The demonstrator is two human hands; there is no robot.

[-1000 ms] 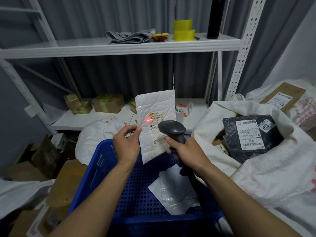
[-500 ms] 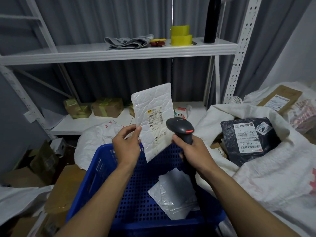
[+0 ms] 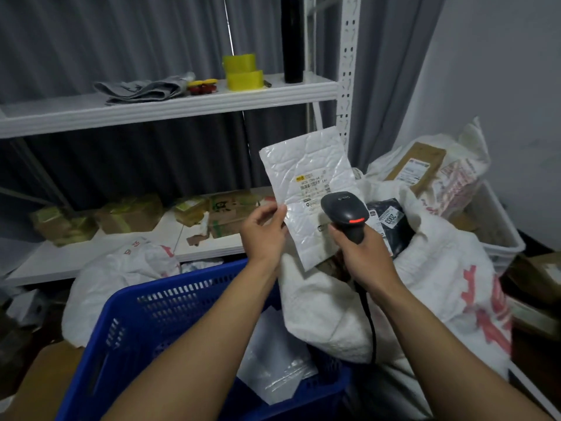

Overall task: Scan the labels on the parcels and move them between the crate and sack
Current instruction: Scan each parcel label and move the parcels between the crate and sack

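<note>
My left hand [image 3: 264, 235] pinches the left edge of a white bubble mailer [image 3: 309, 174], held upright with its label facing me. My right hand [image 3: 362, 255] grips a black barcode scanner [image 3: 344, 212] just in front of the mailer's lower right part; a red light glows on the scanner's head. Both are above the gap between the blue crate [image 3: 145, 323] and the white sack [image 3: 425, 268]. A black parcel [image 3: 391, 220] with white labels lies in the sack's mouth. A clear plastic parcel [image 3: 273, 360] lies in the crate.
A white metal shelf [image 3: 170, 101] stands behind, with yellow tape rolls [image 3: 243, 71], a folded grey cloth and a black bottle [image 3: 292, 38] on top. Taped cardboard boxes [image 3: 127, 214] fill the lower shelf. A white bin [image 3: 498, 229] with more parcels stands at the right; another white sack [image 3: 121, 275] lies behind the crate.
Both hands have moved to the right with the mailer and scanner, from above the crate toward the sack. The red scan spot on the label a second ago is gone.
</note>
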